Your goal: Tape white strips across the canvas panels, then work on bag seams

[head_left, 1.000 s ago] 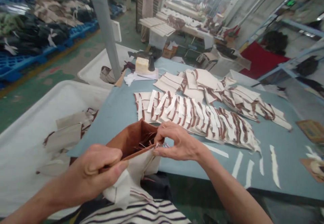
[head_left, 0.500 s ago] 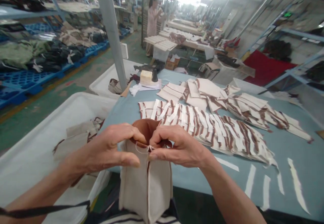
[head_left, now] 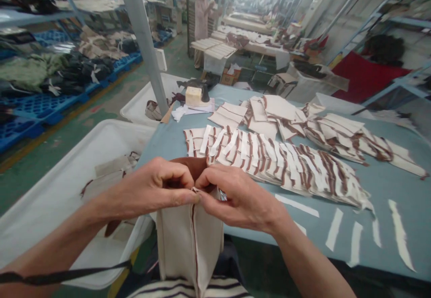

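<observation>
A cream fabric pouch (head_left: 178,239) with a brown lining (head_left: 193,168) hangs upright in front of me, its mouth upward and a dark seam running down its middle. At the top of that seam my left hand (head_left: 168,183) pinches the rim between thumb and finger. My right hand (head_left: 229,195) pinches the same rim right beside it, the fingertips of both hands almost touching. Whatever small bit lies between the fingertips is mostly hidden. Beyond my hands, a row of overlapping cream pieces (head_left: 269,159) with brown edges and white strips covers part of the blue-grey table (head_left: 262,230).
At my left stands a white bin (head_left: 134,132) holding several cream pieces (head_left: 111,168). A grey post (head_left: 144,42) rises by the table's far left corner, near a yellowish block (head_left: 193,96). More cream panels (head_left: 279,109) lie heaped behind the row. A person (head_left: 202,19) stands in the background.
My left thumb has closed onto the seam top beside my right fingers; it was held apart before. The loose white thread loop there no longer shows. The view has tilted slightly downward.
</observation>
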`<state>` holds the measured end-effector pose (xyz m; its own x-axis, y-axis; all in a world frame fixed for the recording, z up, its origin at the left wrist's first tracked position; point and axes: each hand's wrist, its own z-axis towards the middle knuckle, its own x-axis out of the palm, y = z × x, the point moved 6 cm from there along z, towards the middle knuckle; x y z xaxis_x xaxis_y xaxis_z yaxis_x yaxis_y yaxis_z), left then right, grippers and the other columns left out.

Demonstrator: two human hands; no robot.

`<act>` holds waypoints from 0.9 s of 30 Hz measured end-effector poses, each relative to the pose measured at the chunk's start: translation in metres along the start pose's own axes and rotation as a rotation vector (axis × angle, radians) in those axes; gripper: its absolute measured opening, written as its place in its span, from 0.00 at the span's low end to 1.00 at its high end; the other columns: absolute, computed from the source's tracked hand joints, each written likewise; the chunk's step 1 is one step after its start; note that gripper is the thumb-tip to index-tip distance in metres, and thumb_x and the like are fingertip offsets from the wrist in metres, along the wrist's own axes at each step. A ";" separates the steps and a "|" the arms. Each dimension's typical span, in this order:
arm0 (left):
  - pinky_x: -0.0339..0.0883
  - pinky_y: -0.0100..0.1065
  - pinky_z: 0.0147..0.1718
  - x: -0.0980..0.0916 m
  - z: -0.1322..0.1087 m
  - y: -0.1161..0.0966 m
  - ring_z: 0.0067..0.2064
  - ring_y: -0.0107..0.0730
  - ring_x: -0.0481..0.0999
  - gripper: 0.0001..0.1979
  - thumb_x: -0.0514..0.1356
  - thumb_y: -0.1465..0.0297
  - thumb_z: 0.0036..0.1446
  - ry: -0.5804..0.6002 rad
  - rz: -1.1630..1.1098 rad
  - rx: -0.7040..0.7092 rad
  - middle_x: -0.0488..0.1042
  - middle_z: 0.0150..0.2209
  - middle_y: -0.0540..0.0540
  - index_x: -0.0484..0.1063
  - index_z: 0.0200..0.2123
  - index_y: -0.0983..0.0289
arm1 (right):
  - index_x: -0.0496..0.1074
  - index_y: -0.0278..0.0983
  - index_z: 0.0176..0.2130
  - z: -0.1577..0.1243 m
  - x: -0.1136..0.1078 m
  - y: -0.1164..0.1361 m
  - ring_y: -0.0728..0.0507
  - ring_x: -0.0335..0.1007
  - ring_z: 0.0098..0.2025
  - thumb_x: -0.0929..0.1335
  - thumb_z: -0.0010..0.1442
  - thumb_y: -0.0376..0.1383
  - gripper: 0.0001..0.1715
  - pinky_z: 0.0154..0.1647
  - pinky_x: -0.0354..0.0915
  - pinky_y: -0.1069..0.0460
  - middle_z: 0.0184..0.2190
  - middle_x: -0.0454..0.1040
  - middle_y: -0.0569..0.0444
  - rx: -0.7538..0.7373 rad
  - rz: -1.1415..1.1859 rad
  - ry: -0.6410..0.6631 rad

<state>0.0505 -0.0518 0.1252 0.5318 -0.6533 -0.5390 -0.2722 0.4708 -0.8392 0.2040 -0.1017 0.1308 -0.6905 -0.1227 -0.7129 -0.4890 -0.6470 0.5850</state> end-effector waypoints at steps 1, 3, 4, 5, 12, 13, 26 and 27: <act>0.58 0.24 0.25 0.000 -0.001 -0.002 0.25 0.25 0.67 0.13 0.63 0.66 0.66 0.019 0.013 0.005 0.69 0.22 0.45 0.76 0.28 0.63 | 0.72 0.39 0.37 -0.002 0.001 0.000 0.47 0.69 0.32 0.69 0.69 0.33 0.05 0.34 0.60 0.53 0.30 0.75 0.56 0.004 -0.014 0.003; 0.60 0.24 0.26 0.000 -0.003 -0.007 0.26 0.26 0.70 0.13 0.61 0.66 0.69 0.059 0.051 0.031 0.71 0.23 0.45 0.78 0.30 0.63 | 0.73 0.39 0.37 -0.004 0.002 -0.002 0.47 0.69 0.31 0.69 0.70 0.34 0.06 0.34 0.59 0.53 0.30 0.76 0.56 0.015 -0.019 0.007; 0.61 0.24 0.26 0.000 -0.004 -0.009 0.26 0.26 0.71 0.14 0.60 0.66 0.70 0.070 0.080 0.049 0.72 0.24 0.46 0.79 0.32 0.63 | 0.73 0.39 0.36 -0.004 0.003 -0.002 0.48 0.69 0.31 0.69 0.70 0.34 0.07 0.34 0.59 0.53 0.29 0.76 0.56 0.022 -0.012 0.008; 0.62 0.24 0.27 0.001 -0.005 -0.012 0.26 0.26 0.72 0.14 0.59 0.67 0.71 0.075 0.114 0.066 0.74 0.25 0.46 0.79 0.33 0.63 | 0.72 0.39 0.36 -0.004 0.005 -0.003 0.48 0.68 0.31 0.69 0.69 0.35 0.07 0.34 0.58 0.53 0.29 0.76 0.57 0.028 0.002 0.003; 0.62 0.25 0.28 0.004 -0.013 -0.023 0.30 0.28 0.77 0.10 0.59 0.73 0.68 -0.068 0.300 0.092 0.76 0.27 0.46 0.77 0.34 0.61 | 0.66 0.40 0.29 -0.001 0.012 -0.007 0.50 0.58 0.27 0.68 0.59 0.34 0.07 0.32 0.51 0.53 0.24 0.67 0.61 0.140 0.052 -0.019; 0.62 0.25 0.28 0.005 -0.016 -0.023 0.29 0.27 0.76 0.09 0.59 0.74 0.68 -0.093 0.341 0.116 0.76 0.27 0.46 0.76 0.33 0.61 | 0.66 0.39 0.29 -0.001 0.012 -0.006 0.50 0.57 0.26 0.68 0.59 0.34 0.08 0.31 0.50 0.52 0.23 0.66 0.61 0.149 0.034 -0.013; 0.77 0.34 0.41 0.018 -0.037 -0.003 0.40 0.39 0.84 0.16 0.50 0.73 0.78 -0.176 0.538 0.453 0.85 0.41 0.58 0.79 0.45 0.61 | 0.67 0.39 0.27 0.005 0.039 -0.032 0.51 0.52 0.25 0.67 0.55 0.42 0.10 0.25 0.51 0.55 0.21 0.59 0.63 0.472 0.707 0.092; 0.77 0.33 0.40 0.016 -0.038 -0.003 0.40 0.38 0.84 0.15 0.51 0.73 0.78 -0.189 0.526 0.461 0.86 0.41 0.58 0.79 0.44 0.61 | 0.67 0.39 0.27 0.005 0.040 -0.031 0.52 0.51 0.24 0.67 0.55 0.42 0.10 0.24 0.50 0.55 0.21 0.59 0.64 0.475 0.709 0.080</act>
<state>0.0294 -0.0867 0.1161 0.5644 -0.1774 -0.8062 -0.1863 0.9241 -0.3338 0.1886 -0.0823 0.0856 -0.8866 -0.4435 -0.1317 -0.1394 -0.0153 0.9901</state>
